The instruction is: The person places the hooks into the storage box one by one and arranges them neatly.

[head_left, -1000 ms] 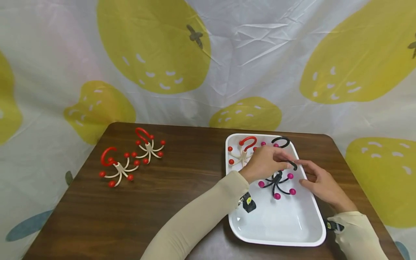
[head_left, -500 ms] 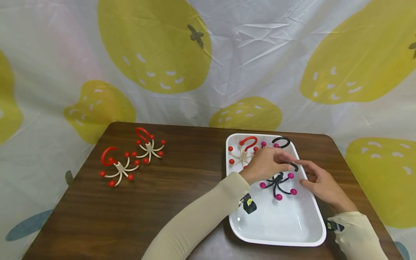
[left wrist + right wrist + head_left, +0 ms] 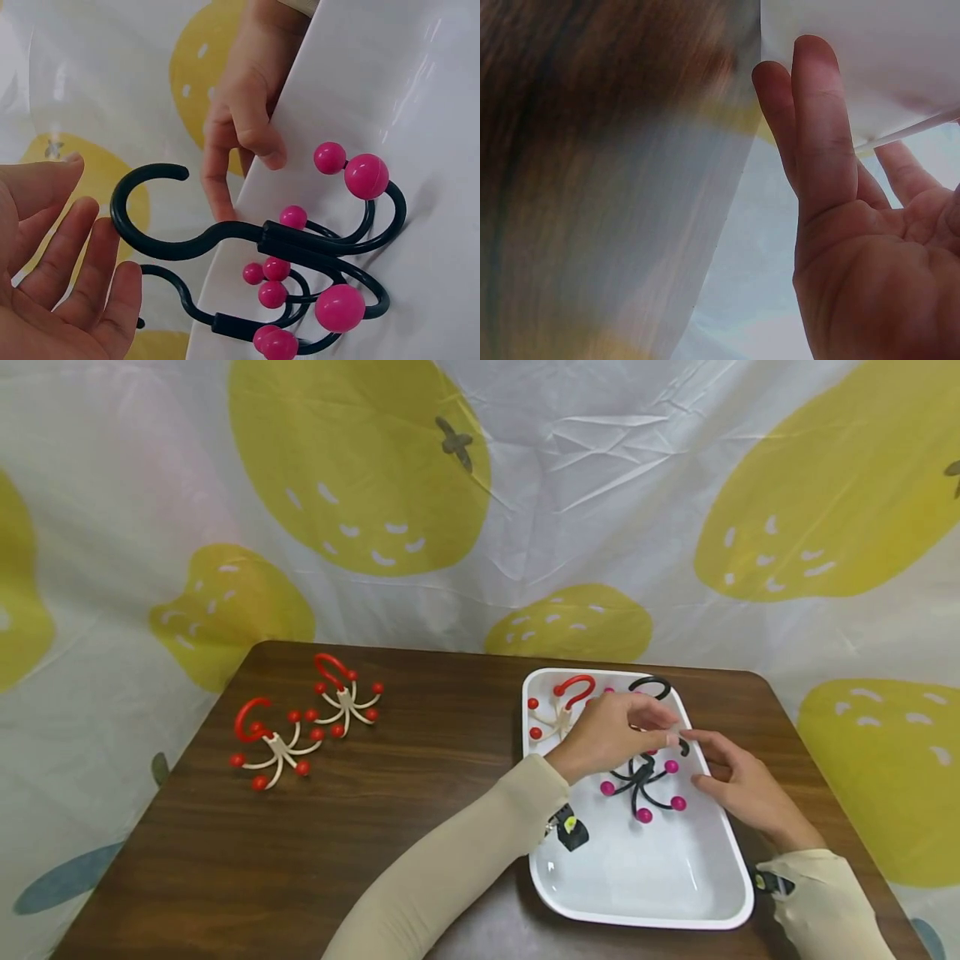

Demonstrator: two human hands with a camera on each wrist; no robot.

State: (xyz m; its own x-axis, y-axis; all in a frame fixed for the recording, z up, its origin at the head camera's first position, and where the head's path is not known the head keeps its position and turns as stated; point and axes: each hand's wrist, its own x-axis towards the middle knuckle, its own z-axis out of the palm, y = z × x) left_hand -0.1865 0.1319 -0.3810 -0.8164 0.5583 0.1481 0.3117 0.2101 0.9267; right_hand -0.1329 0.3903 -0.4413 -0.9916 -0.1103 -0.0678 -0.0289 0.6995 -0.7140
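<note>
A black multi-arm hook with pink ball tips [image 3: 300, 241] lies in the white tray [image 3: 622, 881], its curved end up. My left hand [image 3: 611, 735] is over the tray; in the left wrist view its spread fingers are right beside the curved end, not wrapped round it. Behind lies a second black hook with pink balls [image 3: 234, 326], partly covered by the hand in the head view. A cream hook with a red curved end [image 3: 577, 689] shares the tray's far left. My right hand [image 3: 750, 789] rests at the tray's right rim, straight fingers along the outer wall [image 3: 825, 135].
Two more cream hooks with red balls [image 3: 279, 750] stand at the left of the brown wooden table [image 3: 420, 827]. A white cloth printed with yellow fruit [image 3: 360, 468] hangs behind the table. The tray's near half shows its bare floor.
My left hand has loosened its fingers from the black hook's curved end and lifted slightly. The hook has shifted a little and stays in the tray. My right hand has not moved.
</note>
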